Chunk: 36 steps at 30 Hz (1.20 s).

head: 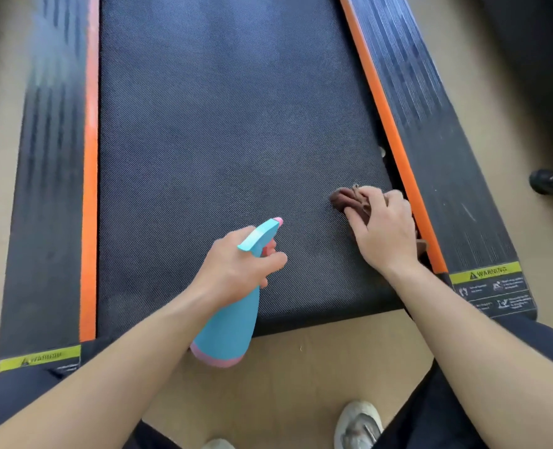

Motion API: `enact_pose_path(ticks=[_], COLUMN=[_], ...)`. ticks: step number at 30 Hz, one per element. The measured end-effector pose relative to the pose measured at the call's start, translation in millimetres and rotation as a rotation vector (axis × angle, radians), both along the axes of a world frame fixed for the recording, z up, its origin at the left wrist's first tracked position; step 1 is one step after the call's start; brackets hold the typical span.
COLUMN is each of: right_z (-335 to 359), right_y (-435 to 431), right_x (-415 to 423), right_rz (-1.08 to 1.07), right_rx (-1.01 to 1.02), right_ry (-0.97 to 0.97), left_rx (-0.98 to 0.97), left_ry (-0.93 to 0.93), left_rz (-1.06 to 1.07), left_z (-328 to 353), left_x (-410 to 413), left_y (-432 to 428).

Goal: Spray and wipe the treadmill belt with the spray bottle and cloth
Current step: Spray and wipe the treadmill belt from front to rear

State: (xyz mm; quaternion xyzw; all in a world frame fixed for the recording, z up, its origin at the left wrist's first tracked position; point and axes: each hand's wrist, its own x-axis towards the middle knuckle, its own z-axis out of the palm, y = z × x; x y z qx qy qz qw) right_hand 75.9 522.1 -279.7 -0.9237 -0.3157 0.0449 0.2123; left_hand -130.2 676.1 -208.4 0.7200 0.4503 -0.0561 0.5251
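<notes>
**Dark weave, orange trim, teal bottle**

Showing charcoal with a fine dotted weave across the treadmill belt. Running orange along the left strip and the right strip, edging black ribbed side rails. Glowing teal on the spray bottle, turning pink at its nozzle tip and near base. Bunching reddish brown in the cloth. Flashing yellow-green with black lettering on the right warning label and the left warning label.

The dark treadmill belt carried a crumpled brown cloth near its right edge, beside the orange strip.
</notes>
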Motion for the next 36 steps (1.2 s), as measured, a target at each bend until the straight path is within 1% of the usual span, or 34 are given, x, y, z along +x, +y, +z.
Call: enact_pose_path(ticks=[2, 4, 6, 7, 9, 12, 14, 15, 17, 19, 20, 21, 23, 25, 26, 29, 30, 32, 34, 36], right_z=[-8, -15, -18, -19, -19, -21, -26, -27, -25, -23, -21, -22, -22, -21, -20, -19, -20, -25, -26, -23], right_y=[29, 58, 72, 69, 46, 5, 8, 19, 51, 83, 91, 91, 70, 27, 6, -19, -12, 18, 55, 82], right_x=[25, 46, 41, 28, -13, -62, -51, -36, -4, 28, 32, 27, 1, -29, -40, -40, -29, 2, 41, 69], right_rz=[-0.009, -0.094, -0.144, -0.123, 0.023, 0.272, 0.371, 0.371, 0.232, 0.033, -0.026, -0.031, 0.032, 0.133, 0.202, 0.324, 0.317, 0.193, 0.022, -0.064], right_rx=[-0.007, -0.071, -0.151, -0.169, -0.151, -0.123, -0.132, -0.145, -0.143, -0.189, -0.209, -0.215, -0.201, -0.172, -0.163, -0.162, -0.168, -0.169, -0.169, -0.221], right_ry=[-0.061, -0.079, -0.098, -0.131, -0.217, -0.240, -0.270, -0.298, -0.301, -0.200, -0.151, -0.138, -0.190, -0.238, -0.229, -0.242, -0.270, -0.326, -0.308, -0.263], left_rx=[0.005, 0.002, -0.009, -0.018, -0.032, 0.028, 0.046, 0.042, 0.032, 0.033, 0.030, 0.024, 0.014, 0.006, 0.000, -0.011, -0.007, 0.019, 0.047, 0.052], left_ry=[-0.021, -0.038, -0.046, -0.049, -0.076, -0.098, -0.113, -0.121, -0.127, -0.126, -0.129, -0.138, -0.141, -0.128, -0.122, -0.124, -0.125, -0.117, -0.114, -0.121], left_rz=[0.027, 0.046, 0.066, 0.082, 0.112, 0.136, 0.137, 0.127, 0.097, 0.085, 0.087, 0.093, 0.090, 0.078, 0.078, 0.070, 0.062, 0.043, 0.039, 0.035], left_z=[-2, -1, -2, -1, 0, 2, 0, 0, 1, 1, 1, 3, 6, 8, 8, 7, 7, 7, 8, 10], left_x=[-1, -1, -3, -3, -3, 2, 4, 4, 3, 1, 1, 1, 1, 3, 4, 5, 4, 3, 2, 1], left_y=[9, 18, 27, 30, 35, 34, 31, 30, 27, 26, 25, 24, 24, 24, 24, 26, 26, 28, 29, 30])
